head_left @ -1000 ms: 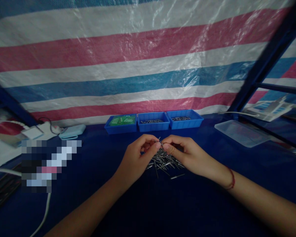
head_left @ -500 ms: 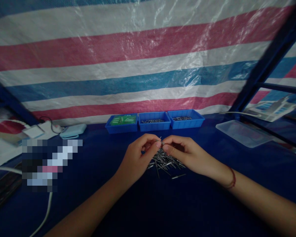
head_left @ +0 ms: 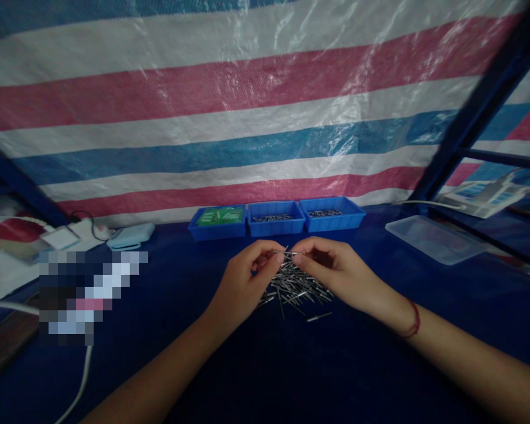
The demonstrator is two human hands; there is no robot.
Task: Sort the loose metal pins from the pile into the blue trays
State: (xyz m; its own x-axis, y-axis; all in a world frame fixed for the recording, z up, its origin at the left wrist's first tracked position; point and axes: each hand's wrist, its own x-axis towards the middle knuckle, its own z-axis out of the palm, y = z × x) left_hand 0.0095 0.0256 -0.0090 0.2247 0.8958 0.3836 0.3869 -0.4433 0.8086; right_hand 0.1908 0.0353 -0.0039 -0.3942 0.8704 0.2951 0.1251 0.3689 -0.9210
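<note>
I see left hand (head_left: 246,278) and right hand (head_left: 341,270) both pinching a thin metal pin (head_left: 288,253), probably for steadiness. Pin pile (head_left: 298,288) lies just beneath, likely for reach.

The left hand (head_left: 242,275) partly hides the metal pins (head_left: 298,285); pixel blocks (head_left: 92,294) mask something farther left.

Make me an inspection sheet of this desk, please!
Surface: dark blue tabletop.
Job's things: heap of thin silvery metal pins; three blue rectangular plastic trays, two holding small metal pieces, one green contents.
Clutter: pale blue flat case; translucent rectangular plastic piece; pixelated item, unidentifiable.
Hands: left hand and right hand pinch one pin between their fingertips.
Cables: white cable, lower left.
Surroundings: red, white and blue striped plastic sheeting behind; dark blue frame.
</note>
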